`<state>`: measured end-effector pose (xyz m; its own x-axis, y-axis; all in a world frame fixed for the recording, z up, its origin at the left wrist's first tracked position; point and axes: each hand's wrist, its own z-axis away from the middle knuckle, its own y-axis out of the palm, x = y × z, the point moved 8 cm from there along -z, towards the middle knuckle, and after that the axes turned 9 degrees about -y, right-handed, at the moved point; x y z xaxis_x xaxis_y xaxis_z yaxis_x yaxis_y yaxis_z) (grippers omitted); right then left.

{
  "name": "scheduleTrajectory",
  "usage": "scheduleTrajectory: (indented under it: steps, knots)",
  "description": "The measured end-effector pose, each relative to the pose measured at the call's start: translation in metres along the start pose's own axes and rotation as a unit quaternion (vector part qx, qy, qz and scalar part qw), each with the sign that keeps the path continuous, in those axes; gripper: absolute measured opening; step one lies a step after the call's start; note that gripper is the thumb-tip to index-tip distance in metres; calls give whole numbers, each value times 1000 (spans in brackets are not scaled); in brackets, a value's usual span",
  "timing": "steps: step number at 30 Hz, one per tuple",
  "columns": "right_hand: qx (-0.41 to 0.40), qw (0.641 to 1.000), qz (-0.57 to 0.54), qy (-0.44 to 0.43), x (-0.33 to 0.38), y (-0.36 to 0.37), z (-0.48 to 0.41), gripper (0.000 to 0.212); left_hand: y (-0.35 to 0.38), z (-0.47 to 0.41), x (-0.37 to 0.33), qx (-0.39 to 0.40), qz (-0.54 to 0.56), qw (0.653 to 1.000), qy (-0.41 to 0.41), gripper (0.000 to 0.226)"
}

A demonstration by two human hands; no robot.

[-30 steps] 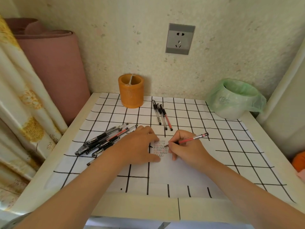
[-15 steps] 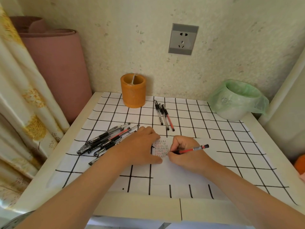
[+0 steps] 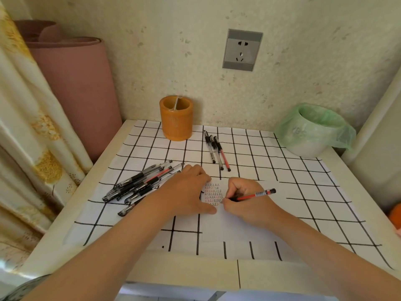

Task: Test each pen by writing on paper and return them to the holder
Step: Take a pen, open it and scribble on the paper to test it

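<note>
Curtain [image 3: 32, 148]: I see pale cloth with yellow flower prints hanging down the far left, beside the table.
Rolled mat [image 3: 76, 83]: a pink roll stands upright in the corner between the curtain and the wall.
Table cover [image 3: 152, 235]: a white sheet with a black grid lies over the pale tabletop.
Pile of pens [image 3: 138, 183]: I see a loose heap of clear pens, mostly with black grips and one with red. They lie slanted on the cover left of centre, and their near ends run under my left wrist.
Pen holder [image 3: 176, 120]: an orange cylinder stands upright at the back of the table, close to the wall. I can make out a divider inside it.
Left hand [image 3: 186, 192]: it lies flat, palm down with fingers straight and thumb stretched out, pressing on the left edge of the paper.
Three pens [image 3: 217, 151]: two black and one red lie side by side, just right of the holder and beyond my hands.
Paper [image 3: 227, 231]: a plain white sheet lies on the cover at centre, with rows of small red and black marks at its top left.
Right hand [image 3: 245, 203]: its fingers are curled tight around the red pen.
Red pen [image 3: 253, 194]: the tip is down on the paper beside the marks, and the cap end points right.
Wall socket [image 3: 242, 49]: a grey plate sits on the wall above.
Bin [image 3: 312, 131]: a white tub lined with a green bag stands at the back right corner.
</note>
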<state>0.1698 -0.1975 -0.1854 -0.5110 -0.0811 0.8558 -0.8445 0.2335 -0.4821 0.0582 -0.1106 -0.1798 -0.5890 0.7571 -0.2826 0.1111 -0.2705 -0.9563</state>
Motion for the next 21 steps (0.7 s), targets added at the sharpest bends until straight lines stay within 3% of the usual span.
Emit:
scheduleTrajectory:
  steps: [21]
  knots:
    - [15,999,24,-21,0,3,1,23,0,-1,0,3,3,1000,-11,89]
